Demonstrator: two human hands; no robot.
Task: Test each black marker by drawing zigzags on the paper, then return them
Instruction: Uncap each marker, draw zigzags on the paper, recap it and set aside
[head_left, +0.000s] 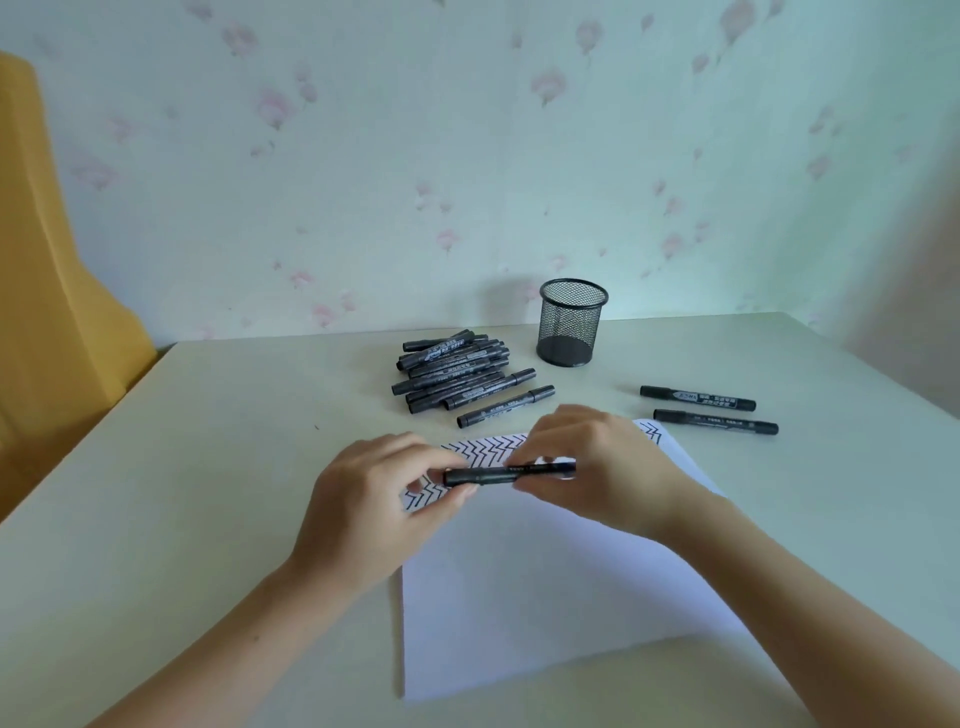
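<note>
Floral wall, pale table (208, 467) | both hands, left (374, 509) and right (597, 467), pinch marker (498, 475) over paper (545, 597) | step: likely capping or uncapping | next: a straight pull or push.

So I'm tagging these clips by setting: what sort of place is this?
Probably a room in a home, at a desk or table. The floral wallpaper behind the pale table looks domestic, a yellow upholstered chair stands at the left, and a mesh pen cup sits on the tabletop.

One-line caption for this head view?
Both hands hold a black marker level over zigzag-marked paper.
</note>
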